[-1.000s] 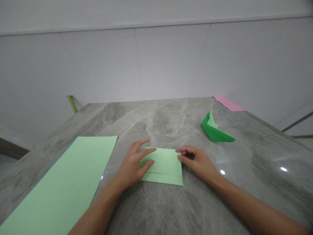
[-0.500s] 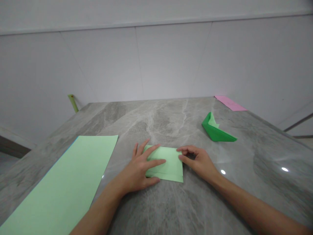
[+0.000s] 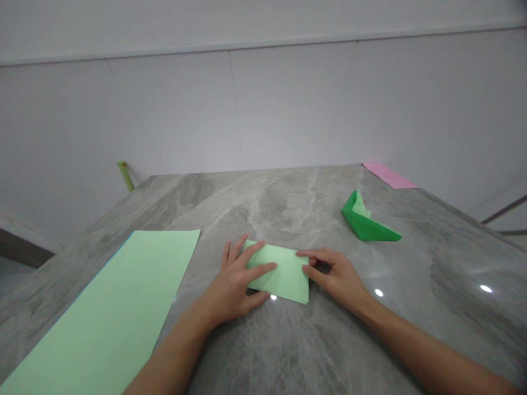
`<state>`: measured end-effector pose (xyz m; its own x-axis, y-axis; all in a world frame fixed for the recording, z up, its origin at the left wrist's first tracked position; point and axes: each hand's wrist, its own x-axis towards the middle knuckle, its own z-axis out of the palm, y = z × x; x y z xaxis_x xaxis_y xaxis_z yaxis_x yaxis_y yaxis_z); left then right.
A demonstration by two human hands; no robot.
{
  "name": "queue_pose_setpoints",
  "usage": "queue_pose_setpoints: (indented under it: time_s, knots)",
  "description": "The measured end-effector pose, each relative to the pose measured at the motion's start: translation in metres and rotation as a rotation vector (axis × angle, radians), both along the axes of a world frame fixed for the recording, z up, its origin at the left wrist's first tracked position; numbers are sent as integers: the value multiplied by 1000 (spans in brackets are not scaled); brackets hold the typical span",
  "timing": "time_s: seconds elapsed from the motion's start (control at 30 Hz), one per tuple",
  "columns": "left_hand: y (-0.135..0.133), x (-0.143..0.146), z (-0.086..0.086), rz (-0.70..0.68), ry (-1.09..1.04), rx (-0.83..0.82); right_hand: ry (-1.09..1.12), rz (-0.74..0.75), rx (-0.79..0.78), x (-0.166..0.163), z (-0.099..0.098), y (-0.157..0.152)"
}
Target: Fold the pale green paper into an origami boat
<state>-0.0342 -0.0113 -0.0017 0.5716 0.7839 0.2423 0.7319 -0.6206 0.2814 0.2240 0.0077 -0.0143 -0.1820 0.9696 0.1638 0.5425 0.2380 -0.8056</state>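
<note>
A small folded sheet of light green paper (image 3: 284,274) lies on the table between my two hands. Across its left part my left hand (image 3: 240,280) rests with fingers spread, the index finger reaching over the middle and the thumb at the near edge. At the paper's upper right corner, my right hand (image 3: 334,274) has its thumb and index finger bent onto the edge. Its other fingers curl underneath, partly hidden. The paper's lower layers barely show along the near right corner.
A large stack of light green sheets (image 3: 123,296) covers the table's left side. On the right stands a folded green paper boat (image 3: 368,225), and a pink sheet (image 3: 390,175) lies at the far right edge. The grey marble table (image 3: 267,203) meets a white wall (image 3: 284,109).
The strip of lower layer that stuck out along the paper's near edge is now almost covered, and the paper has turned slightly. Both hands keep nearly the same place.
</note>
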Motion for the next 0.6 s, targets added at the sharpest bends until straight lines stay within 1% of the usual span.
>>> queue_pose_setpoints:
  time_s: [0.17, 0.27, 0.33, 0.4, 0.5, 0.6]
  knots:
    - [-1, 4, 4, 29, 8, 72, -40, -3, 1, -1, 0, 0]
    - [-9, 14, 11, 65, -3, 116, -52, -20, -9, -2, 0, 1]
    - [-18, 22, 14, 87, 24, 56, -58, -32, -13, -2, 0, 0]
    - [-30, 31, 15, 40, 83, -13, -71, -38, -15, -2, 0, 0]
    - [-43, 40, 13, 51, 132, -62, -91, -58, -16, -3, 0, 1]
    - [-50, 43, 11, 90, 137, -96, -95, -73, -20, -4, -1, 2]
